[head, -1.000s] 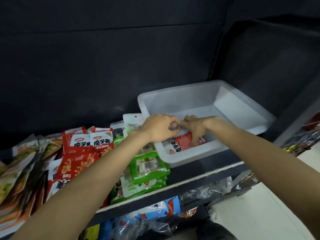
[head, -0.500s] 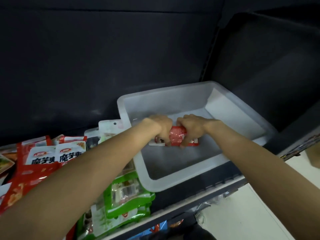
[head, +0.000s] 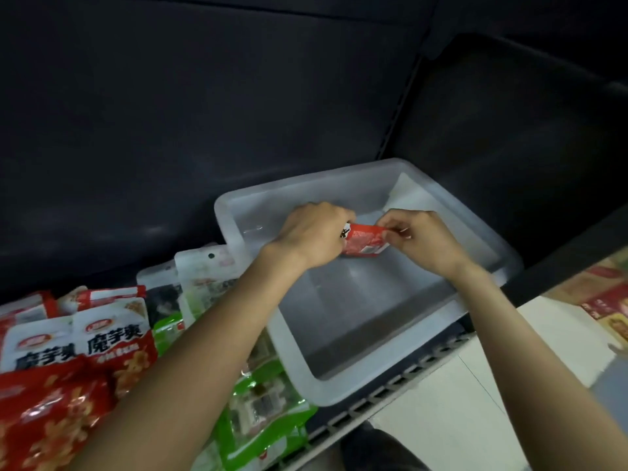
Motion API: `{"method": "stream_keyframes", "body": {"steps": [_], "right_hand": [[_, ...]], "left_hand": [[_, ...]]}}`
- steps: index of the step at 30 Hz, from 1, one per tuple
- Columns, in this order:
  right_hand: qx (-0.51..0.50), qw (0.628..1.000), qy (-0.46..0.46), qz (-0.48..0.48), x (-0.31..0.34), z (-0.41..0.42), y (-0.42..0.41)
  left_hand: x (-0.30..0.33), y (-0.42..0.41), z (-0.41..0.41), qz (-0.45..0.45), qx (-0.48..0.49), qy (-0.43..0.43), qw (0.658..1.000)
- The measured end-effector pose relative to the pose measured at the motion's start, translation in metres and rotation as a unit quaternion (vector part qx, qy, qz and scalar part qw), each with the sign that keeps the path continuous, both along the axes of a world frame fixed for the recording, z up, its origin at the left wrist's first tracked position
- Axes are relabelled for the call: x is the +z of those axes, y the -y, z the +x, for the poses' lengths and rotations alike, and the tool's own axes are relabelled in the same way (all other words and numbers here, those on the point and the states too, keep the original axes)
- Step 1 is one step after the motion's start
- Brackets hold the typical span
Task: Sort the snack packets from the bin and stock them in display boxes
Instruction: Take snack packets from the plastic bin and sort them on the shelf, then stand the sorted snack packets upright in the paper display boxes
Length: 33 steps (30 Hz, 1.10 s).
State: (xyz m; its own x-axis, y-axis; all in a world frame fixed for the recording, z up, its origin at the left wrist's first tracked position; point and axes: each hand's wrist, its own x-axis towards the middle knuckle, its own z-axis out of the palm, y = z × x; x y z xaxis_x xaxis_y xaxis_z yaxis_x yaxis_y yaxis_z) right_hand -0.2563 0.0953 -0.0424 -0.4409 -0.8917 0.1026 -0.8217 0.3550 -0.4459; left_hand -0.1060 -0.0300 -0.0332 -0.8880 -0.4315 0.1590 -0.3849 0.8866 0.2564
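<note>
Both hands hold a small red snack packet point(head: 365, 240) above the translucent white plastic bin point(head: 339, 379) on the shelf. The left hand point(head: 314, 237) grips its left end, while the right hand point(head: 419, 239) pinches its right edge.

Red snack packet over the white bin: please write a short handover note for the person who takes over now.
Left hand: grips the left end of the red snack packet.
Right hand: pinches its right end.
The packet is held above the translucent white bin on the shelf; no other packet shows in the bin.
Beside the bin, to the left: green packets, then red konjac packets.
Done: this packet is picked up.
Left: stock it in its display box; no display box is clearly in view.
</note>
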Motion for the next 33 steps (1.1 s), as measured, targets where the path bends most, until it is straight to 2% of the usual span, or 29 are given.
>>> {"method": "stream_keyframes", "body": {"steps": [3, 5, 6, 7, 9, 10, 11, 12, 16, 18, 20, 24, 27, 31, 33], "right_hand": [[-0.015, 0.999, -0.011, -0.04, 0.012, 0.022, 0.006], [-0.023, 0.996, -0.004, -0.08, 0.025, 0.041, 0.006], [-0.023, 0.994, 0.019, -0.102, 0.033, 0.053, 0.005], [-0.021, 0.99, 0.06, -0.124, 0.04, 0.067, 0.001], [-0.001, 0.972, 0.167, -0.164, 0.052, 0.103, -0.009], [0.013, 0.962, 0.205, -0.178, 0.056, 0.125, -0.015], [0.03, 0.956, 0.227, -0.182, 0.058, 0.148, -0.021], [0.054, 0.952, 0.245, -0.177, 0.06, 0.173, -0.028], [0.117, 0.941, 0.28, -0.148, 0.046, 0.263, -0.044], [0.094, 0.934, 0.305, -0.161, 0.031, 0.296, -0.04], [0.057, 0.931, 0.322, -0.161, 0.017, 0.325, -0.03], [0.014, 0.942, 0.317, -0.11, -0.009, 0.372, -0.012], [0.012, 0.968, 0.242, -0.065, -0.027, 0.394, -0.004], [0.035, 0.989, 0.136, -0.045, -0.039, 0.402, -0.009], [0.053, 0.995, 0.078, -0.036, -0.041, 0.397, -0.01]], "left_hand": [[0.012, 0.001, 0.023, 0.073, 0.023, -0.059, 0.995], [0.02, 0.0, 0.047, 0.154, 0.053, -0.149, 0.975], [0.024, -0.002, 0.063, 0.202, 0.077, -0.215, 0.952], [0.029, -0.005, 0.08, 0.263, 0.101, -0.294, 0.913], [0.037, -0.016, 0.12, 0.399, 0.132, -0.436, 0.796], [0.038, -0.024, 0.141, 0.449, 0.143, -0.475, 0.743], [0.038, -0.032, 0.161, 0.476, 0.156, -0.499, 0.707], [0.035, -0.039, 0.181, 0.48, 0.177, -0.512, 0.69], [0.023, -0.067, 0.252, 0.443, 0.266, -0.533, 0.67], [0.017, -0.084, 0.282, 0.457, 0.3, -0.501, 0.671], [0.008, -0.103, 0.31, 0.462, 0.322, -0.45, 0.693], [-0.016, -0.125, 0.355, 0.376, 0.362, -0.305, 0.797], [-0.027, -0.133, 0.373, 0.264, 0.379, -0.178, 0.869], [-0.042, -0.143, 0.378, 0.16, 0.35, -0.081, 0.92], [-0.048, -0.144, 0.378, 0.129, 0.335, -0.019, 0.933]]}}
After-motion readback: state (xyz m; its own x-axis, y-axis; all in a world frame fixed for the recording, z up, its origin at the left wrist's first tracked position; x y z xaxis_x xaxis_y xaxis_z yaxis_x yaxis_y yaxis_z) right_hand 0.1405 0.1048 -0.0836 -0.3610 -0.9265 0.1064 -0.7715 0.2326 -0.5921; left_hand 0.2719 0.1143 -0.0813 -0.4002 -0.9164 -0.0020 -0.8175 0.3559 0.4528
